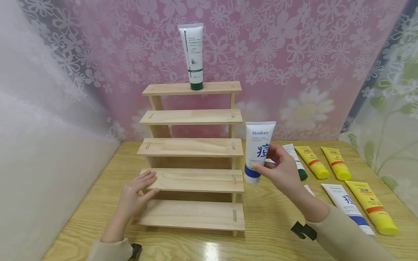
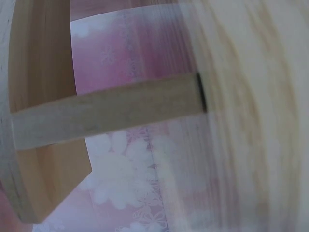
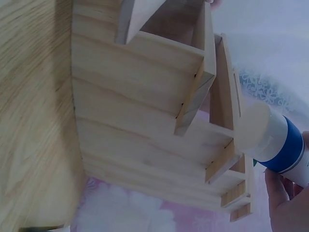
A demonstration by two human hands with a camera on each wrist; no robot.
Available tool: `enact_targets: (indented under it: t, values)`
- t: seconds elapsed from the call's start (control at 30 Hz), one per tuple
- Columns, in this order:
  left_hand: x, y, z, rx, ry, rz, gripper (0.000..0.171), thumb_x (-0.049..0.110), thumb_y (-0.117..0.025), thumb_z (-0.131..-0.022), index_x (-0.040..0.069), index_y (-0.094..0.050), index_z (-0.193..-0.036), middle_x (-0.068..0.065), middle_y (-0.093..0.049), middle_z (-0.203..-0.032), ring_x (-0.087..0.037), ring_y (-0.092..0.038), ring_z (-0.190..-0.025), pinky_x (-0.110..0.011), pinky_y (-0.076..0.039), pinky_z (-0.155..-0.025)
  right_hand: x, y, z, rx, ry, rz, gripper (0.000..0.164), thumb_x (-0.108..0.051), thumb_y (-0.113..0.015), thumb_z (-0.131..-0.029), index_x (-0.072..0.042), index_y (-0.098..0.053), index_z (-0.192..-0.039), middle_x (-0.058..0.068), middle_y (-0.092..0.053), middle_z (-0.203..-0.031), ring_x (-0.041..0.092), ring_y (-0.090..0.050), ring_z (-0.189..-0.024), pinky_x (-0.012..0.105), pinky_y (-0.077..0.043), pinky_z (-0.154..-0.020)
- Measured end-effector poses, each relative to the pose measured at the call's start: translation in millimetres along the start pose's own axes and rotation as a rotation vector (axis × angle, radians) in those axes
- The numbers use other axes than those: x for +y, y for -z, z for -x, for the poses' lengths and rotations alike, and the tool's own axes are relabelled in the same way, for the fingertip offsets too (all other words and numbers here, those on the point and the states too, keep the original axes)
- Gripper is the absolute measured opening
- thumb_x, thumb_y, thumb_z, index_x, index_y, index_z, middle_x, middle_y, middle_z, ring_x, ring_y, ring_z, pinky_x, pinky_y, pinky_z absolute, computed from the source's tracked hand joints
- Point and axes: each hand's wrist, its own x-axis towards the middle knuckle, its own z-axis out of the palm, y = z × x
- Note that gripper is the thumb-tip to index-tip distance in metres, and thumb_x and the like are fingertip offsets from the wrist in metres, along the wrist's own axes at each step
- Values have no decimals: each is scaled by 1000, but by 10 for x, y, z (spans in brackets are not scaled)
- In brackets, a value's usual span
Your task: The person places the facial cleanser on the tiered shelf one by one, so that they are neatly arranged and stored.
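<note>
Floral backdrop (image 1: 307,54), held tube (image 1: 256,141) partly hidden

Top tier (image 1: 222,87) of stepped pale-wood rack (image 1: 190,146): tall white-and-green plastic tube (image 1: 192,54) blocks the middle; I see room either side.
Second-lowest tier (image 1: 199,180): left hand (image 1: 135,192) obstructs left end.

Wooden table (image 1: 267,221) supports a five-tier wooden shelf (image 1: 192,146). On the table's right side lie three yellow tubes (image 1: 372,207) and white tubes (image 1: 347,206), some partly hidden. Top tier (image 1: 220,87): one green-capped tube (image 1: 195,50), standing upright, cap down.
</note>
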Motion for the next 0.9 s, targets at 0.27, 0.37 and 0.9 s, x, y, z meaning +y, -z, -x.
enact_targets:
  t: [0.27,0.37,0.9]
  values:
    - [1,2,2,-15,18,-7,39,8,-78,-61,-4,-66,-96,-14,-62,-104,-31,-56,-101,-37,-35,-98,-109,-142,-110,-13,-2,-34,53,-8,-73,-72,3,-45,-115,13,-52,-106,22,-52,-91,21,-50,-76]
    - [7,6,-3,-17,19,-7,39,7,-78,-60,-4,-66,-96,-14,-62,-105,-31,-55,-101,-37,-34,-98,-148,-188,-152,-25,-6,-48,53,-9,-73,-72,3,-45,-115,12,-53,-105,22,-53,-90,22,-51,-76]
    - [2,7,1,-14,25,-18,40,6,-79,-59,-4,-66,-96,-13,-62,-105,-30,-56,-101,-40,-36,-96,-275,-459,-428,-14,7,-73,51,-8,-74,-71,2,-48,-113,11,-56,-103,20,-55,-88,29,-52,-76]
